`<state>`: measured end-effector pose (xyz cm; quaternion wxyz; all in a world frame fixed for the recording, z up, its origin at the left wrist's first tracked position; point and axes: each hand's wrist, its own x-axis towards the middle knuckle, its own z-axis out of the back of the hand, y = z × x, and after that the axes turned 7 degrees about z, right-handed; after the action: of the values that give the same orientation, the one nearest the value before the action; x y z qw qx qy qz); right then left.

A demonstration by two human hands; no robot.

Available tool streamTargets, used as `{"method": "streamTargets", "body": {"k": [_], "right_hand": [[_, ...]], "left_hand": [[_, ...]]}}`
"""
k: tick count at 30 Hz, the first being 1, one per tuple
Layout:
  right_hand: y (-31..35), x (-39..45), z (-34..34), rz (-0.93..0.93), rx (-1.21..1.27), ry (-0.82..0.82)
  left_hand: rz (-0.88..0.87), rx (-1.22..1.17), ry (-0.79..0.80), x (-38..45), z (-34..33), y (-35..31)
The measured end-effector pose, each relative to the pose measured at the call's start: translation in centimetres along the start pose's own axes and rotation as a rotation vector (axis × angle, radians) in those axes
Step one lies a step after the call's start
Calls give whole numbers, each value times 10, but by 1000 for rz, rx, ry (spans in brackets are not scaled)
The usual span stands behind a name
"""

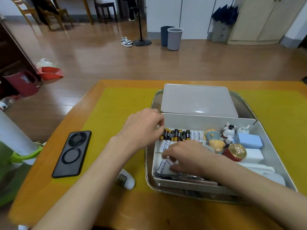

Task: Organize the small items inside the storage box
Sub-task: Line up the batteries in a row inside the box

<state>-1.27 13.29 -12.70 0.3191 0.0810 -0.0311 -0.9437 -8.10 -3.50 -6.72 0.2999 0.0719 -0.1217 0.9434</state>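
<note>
A white storage box (pixel 269 135) sits on a metal tray on the table, right of centre. Along its back left lies a row of black-and-gold batteries (pixel 176 134) and white batteries (pixel 196 135). More white batteries (pixel 160 165) lie in the front left part. My left hand (pixel 142 128) reaches over the box's left wall, its fingertips at the leftmost black battery. My right hand (pixel 187 156) is inside the box, fingers curled around a white battery. Small figurines (pixel 212 138), a red-and-gold round tin (pixel 235 151) and pale blocks (pixel 248 140) fill the right side.
The box's translucent lid (pixel 197 100) lies behind the box on the tray (pixel 155 100). A black phone (pixel 72 154) lies on the yellow mat to the left. A small white device (pixel 127 179) sits by the tray's front left corner. A paper roll stands at the far left.
</note>
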Motion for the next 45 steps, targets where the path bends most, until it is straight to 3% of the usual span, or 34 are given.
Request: {"method": "streamTargets", "body": {"k": [8, 12, 18, 22, 27, 29, 33, 37, 41, 45], "right_hand": [[11, 15, -7, 0, -170, 33], [10, 7, -8, -80, -34, 8], [-18, -26, 16, -365, 214, -206], [-37, -45, 23, -505, 217, -273], [-40, -55, 21, -583, 305, -327], [-41, -57, 20, -580, 361, -363], [-39, -54, 17, -540, 477, -405], [-42, -39, 5, -503, 316, -364], [-43, -30, -7, -462, 147, -285], [-45, -30, -12, -523, 100, -275]], "left_hand": [[54, -5, 4, -4, 4, 10], [38, 3, 16, -3, 4, 7], [-75, 22, 18, -3, 4, -16], [-229, 229, 175, -12, -19, -48], [-215, 643, 454, -18, -46, -59], [-222, 706, 512, -19, -52, -61], [-206, 619, 517, -19, -51, -60], [-187, 423, 344, -17, -42, -57], [-52, 215, 235, -8, -37, -49], [109, -20, 256, 7, -49, -54]]}}
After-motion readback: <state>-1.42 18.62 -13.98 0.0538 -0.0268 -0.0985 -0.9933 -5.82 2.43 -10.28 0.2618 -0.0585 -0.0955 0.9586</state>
